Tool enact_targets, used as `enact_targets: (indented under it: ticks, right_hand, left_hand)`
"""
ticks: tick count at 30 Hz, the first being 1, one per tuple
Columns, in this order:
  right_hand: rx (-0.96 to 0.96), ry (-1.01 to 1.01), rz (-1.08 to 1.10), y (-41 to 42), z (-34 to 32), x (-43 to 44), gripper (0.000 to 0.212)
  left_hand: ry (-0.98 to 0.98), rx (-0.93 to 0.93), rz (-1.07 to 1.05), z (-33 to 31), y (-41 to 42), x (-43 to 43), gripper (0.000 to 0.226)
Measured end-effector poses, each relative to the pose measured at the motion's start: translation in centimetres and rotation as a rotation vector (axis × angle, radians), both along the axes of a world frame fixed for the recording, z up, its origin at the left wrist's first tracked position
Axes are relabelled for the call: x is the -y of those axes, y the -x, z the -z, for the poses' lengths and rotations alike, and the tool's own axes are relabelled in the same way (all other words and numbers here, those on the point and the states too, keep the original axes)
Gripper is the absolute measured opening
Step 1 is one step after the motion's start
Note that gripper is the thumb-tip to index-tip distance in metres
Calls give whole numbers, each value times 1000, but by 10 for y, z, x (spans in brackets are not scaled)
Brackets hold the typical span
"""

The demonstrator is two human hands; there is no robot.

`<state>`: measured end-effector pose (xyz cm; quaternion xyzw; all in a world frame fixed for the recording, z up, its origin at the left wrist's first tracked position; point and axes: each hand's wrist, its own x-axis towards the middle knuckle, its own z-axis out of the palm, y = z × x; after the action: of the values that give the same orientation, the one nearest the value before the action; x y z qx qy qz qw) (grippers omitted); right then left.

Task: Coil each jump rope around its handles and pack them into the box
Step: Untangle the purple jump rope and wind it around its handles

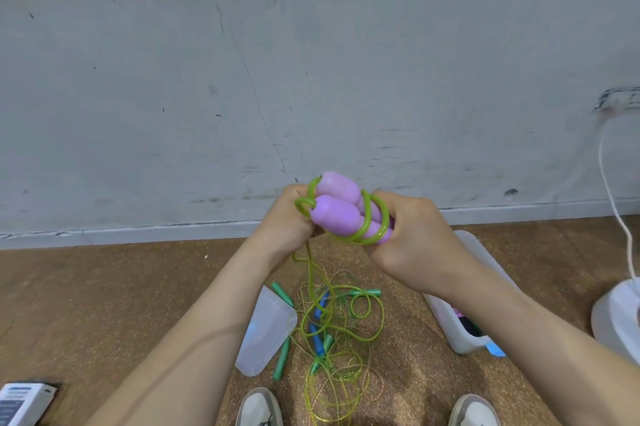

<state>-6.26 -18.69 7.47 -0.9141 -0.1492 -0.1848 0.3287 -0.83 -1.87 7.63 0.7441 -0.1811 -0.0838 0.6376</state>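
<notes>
We held the two purple handles (337,209) side by side in front of us, high above the floor, before a grey wall (207,79). Our right hand (415,242) had its fingers curled round the thin ends of the handles and gripped them together. Our left hand (289,214) was at the thick rounded ends. Its fingers were curled tight there and held the green rope (373,217), but how exactly they pinched it we could not tell.

A few turns of this rope lay around the middle of the handles. The rest hung down from under the left hand to a loose tangle on the brown floor (104,304).

In the tangle lay other jump ropes, some with green handles (282,356) and some with blue handles (320,308).

The box (464,339), of pale plastic, stood on the floor at the right of the tangle, partly hidden by our right forearm. Something pink and something dark showed inside it. Its lid (266,332) lay at the left of the tangle, touching one green handle.

Our two shoes (259,406) were at the bottom edge.
</notes>
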Motion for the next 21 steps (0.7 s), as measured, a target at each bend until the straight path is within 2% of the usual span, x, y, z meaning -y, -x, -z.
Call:
enact_targets:
  ticks: [3, 4, 6, 9, 15, 17, 19, 21]
  right_hand:
    - [-54, 106, 51, -3, 2, 1, 23]
    - [-70, 139, 82, -5, 4, 2, 20]
    - [-92, 179, 150, -9, 6, 6, 16]
    - [-132, 188, 235, -15, 6, 12, 22]
    - [-263, 237, 412, -22, 4, 21, 20]
    - [-278, 272, 433, -23, 6, 20, 17]
    - [-295, 292, 451, -25, 9, 18, 18]
    - [-321, 305, 476, -27, 9, 19, 25]
  left_hand:
    - [-48, -13, 4, -3, -2, -4, 49]
    - [-95, -16, 10, -2, -3, -5, 52]
    - [-198, -10, 28, 2, -6, -6, 48]
    - [-354, 34, 80, 7, -8, -8, 37]
    - [-908, 410, 177, 4, 13, 12, 21]
    - [-1092, 576, 151, 1, 19, 17, 16]
    - [-1227, 676, 87, -2, 24, 20, 12]
    - [-1282, 712, 55, -7, 28, 22, 14]
